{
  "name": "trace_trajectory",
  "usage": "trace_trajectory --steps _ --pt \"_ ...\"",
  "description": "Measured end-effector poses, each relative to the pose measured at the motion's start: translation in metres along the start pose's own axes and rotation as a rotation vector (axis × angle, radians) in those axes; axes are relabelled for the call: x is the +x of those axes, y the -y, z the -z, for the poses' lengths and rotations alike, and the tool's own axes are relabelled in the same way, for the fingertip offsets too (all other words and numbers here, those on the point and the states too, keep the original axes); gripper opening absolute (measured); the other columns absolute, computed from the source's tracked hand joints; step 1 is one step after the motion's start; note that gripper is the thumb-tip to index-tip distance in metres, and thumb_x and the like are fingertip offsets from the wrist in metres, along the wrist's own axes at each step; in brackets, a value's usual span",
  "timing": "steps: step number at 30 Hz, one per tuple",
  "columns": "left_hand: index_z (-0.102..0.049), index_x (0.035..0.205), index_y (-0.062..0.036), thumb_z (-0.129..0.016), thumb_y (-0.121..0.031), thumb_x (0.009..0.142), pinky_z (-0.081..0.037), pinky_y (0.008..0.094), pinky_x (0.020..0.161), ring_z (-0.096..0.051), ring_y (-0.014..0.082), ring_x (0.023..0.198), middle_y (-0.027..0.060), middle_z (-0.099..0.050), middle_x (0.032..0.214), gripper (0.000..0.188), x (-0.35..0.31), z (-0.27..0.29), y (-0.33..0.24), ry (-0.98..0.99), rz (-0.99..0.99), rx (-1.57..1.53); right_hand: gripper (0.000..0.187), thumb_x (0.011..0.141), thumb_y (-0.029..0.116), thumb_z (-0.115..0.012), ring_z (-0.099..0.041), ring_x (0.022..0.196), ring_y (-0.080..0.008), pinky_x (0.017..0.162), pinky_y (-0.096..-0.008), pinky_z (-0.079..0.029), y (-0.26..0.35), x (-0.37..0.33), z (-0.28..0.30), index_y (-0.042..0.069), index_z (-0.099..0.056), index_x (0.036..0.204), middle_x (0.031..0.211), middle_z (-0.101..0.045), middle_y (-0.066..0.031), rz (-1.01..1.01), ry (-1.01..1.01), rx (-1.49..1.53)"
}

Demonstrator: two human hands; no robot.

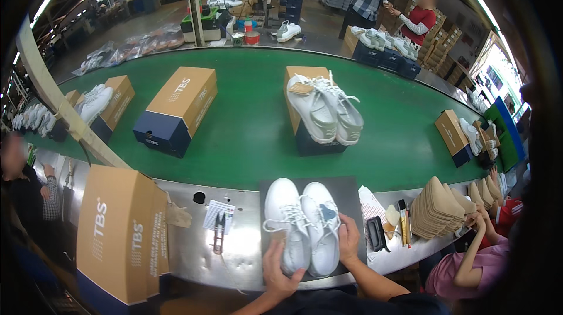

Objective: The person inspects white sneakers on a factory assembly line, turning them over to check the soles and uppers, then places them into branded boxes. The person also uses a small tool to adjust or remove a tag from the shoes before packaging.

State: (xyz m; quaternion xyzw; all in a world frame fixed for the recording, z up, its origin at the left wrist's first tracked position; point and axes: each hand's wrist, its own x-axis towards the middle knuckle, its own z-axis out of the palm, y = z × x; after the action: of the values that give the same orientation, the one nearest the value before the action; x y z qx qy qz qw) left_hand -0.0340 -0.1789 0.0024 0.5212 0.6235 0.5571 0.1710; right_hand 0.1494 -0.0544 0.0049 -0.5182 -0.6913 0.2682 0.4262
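A pair of white lace-up sneakers lies on a dark grey mat (358,244) in front of me, toes pointing away. My left hand (280,271) is closed round the outer side and heel of the left sneaker (285,209), its thumb near the heel. Against the outer side of the right sneaker (316,206) presses my right hand (349,240), fingers curled along it. A small blue-grey tag (328,213) rests on the right sneaker's laces. The undersides of both shoes are hidden.
Beyond the metal bench (187,239) runs a green conveyor belt (246,133) with shoe boxes (182,98) and more white sneakers (325,110). Thread snips (219,234) lie left, near a tall shoebox (111,227). At right are a brush (403,221), beige shoe forms (437,209) and co-workers (469,262).
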Motion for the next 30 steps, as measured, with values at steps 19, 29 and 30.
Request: trace_trajectory --steps 19,29,30 --pt "-0.066 0.115 0.0001 -0.07 -0.012 0.088 -0.057 0.0387 0.082 -0.069 0.0289 0.098 0.0158 -0.07 0.102 0.029 -0.098 0.26 0.045 -0.631 1.062 -0.575 0.036 0.095 0.019 -0.047 -0.051 0.11 -0.0442 0.097 -0.0452 -0.042 0.026 0.008 0.002 -0.003 -0.051 0.123 0.118 -0.052 -0.0257 0.002 0.181 -0.291" --pt "-0.064 0.116 0.0 -0.069 -0.011 0.089 -0.056 0.0385 0.083 -0.068 0.0283 0.099 0.0154 -0.069 0.104 0.03 0.005 0.257 0.046 -0.438 0.947 -0.608 0.036 0.093 0.02 -0.052 -0.054 0.112 -0.0404 0.097 -0.0429 -0.045 0.011 0.003 0.001 0.0 -0.055 0.122 0.12 -0.054 -0.0217 -0.036 0.089 -0.308" --pt "-0.064 0.117 0.0 -0.069 -0.011 0.089 -0.056 0.0385 0.084 -0.068 0.0282 0.099 0.0154 -0.069 0.104 0.03 0.019 0.251 0.047 -0.394 0.945 -0.61 0.036 0.093 0.021 -0.052 -0.054 0.112 -0.0399 0.097 -0.0425 -0.045 0.011 0.002 0.001 0.0 -0.055 0.122 0.12 -0.054 -0.0215 -0.026 0.09 -0.298"
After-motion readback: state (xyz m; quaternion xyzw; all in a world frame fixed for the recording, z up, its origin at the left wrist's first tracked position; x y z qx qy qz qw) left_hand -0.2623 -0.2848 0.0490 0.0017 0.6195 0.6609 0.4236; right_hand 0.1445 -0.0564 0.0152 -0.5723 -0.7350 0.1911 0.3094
